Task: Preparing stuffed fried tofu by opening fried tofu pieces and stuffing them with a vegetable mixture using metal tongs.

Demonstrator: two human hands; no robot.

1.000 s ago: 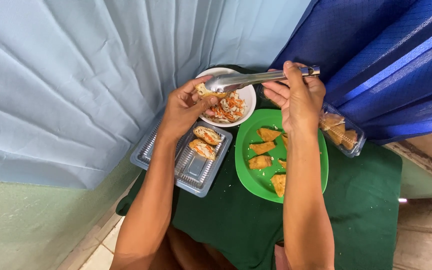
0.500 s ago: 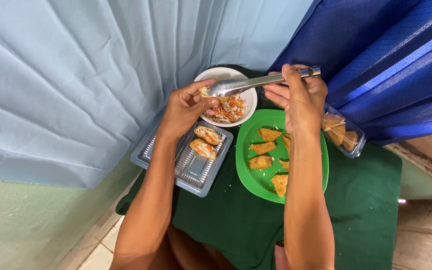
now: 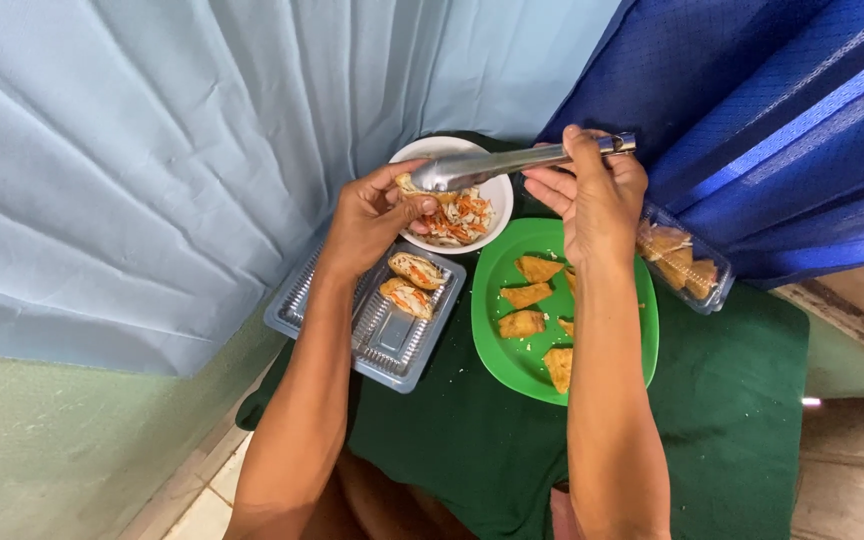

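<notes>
1. Over the white bowl (image 3: 497, 195) at the far edge of the green-clothed worktop (image 3: 742, 400), my right hand (image 3: 597, 195) holds the metal tongs (image 3: 512, 165); the grip is clamped round their handle end.
2. Their long axis runs nearly level, from the right hand leftward, with the scoop tips ending above the bowl's left side.
3. My left hand (image 3: 372, 215) sits right at those tips, fingers pinched on a small filled pastry piece (image 3: 410, 186) at the bowl's near-left rim. This hand is the nearer one to the shredded orange-and-white filling (image 3: 457, 215).
4. Whether the tong tips are together or apart I cannot tell.
5. Just below the left hand lies the clear plastic tray (image 3: 382, 335) with two stuffed pieces (image 3: 414, 270); the green plate (image 3: 512, 355) of fried triangles lies under my right forearm.
</notes>
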